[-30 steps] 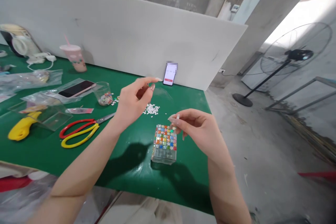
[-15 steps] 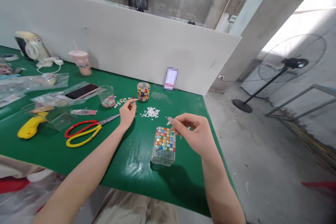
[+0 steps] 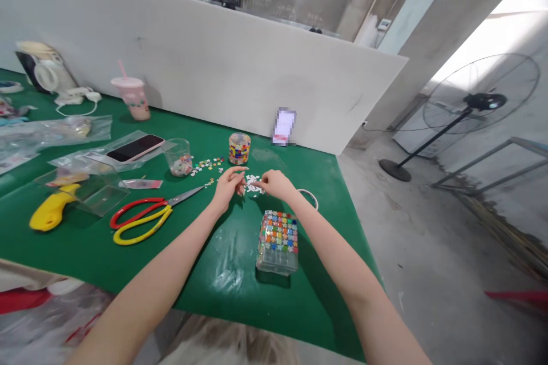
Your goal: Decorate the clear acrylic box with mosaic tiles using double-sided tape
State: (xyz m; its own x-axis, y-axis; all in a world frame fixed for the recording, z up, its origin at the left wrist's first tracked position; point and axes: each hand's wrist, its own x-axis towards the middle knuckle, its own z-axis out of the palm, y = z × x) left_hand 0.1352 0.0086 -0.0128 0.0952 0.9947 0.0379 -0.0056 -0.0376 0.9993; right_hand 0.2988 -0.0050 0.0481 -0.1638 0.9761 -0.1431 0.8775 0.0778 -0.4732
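Note:
A clear rectangular box [image 3: 277, 262] stands on the green table below my hands, its top mostly covered with rows of colourful star and square tiles. Beyond it lies a heap of small white pieces [image 3: 253, 187]. My right hand [image 3: 275, 183] reaches over the heap's right side, fingertips pinched together; whatever is between them is too small to make out. At the heap's left edge is my left hand [image 3: 229, 188], its fingers bent close together with one finger extended; any small piece in it cannot be seen. Neither hand touches the box.
A tiled round jar [image 3: 239, 149], a cup of tiles [image 3: 181, 162] and loose tiles lie beyond my left hand. Scissors [image 3: 166, 211], a yellow-handled tool [image 3: 53, 208], a phone [image 3: 135, 148] and a pink tumbler [image 3: 132, 98] are leftward. A white ring [image 3: 314, 198] lies behind my right forearm.
My right hand has left the box's top and moved forward and left to the white heap. My left hand has shifted right, closer to it. The view has moved slightly.

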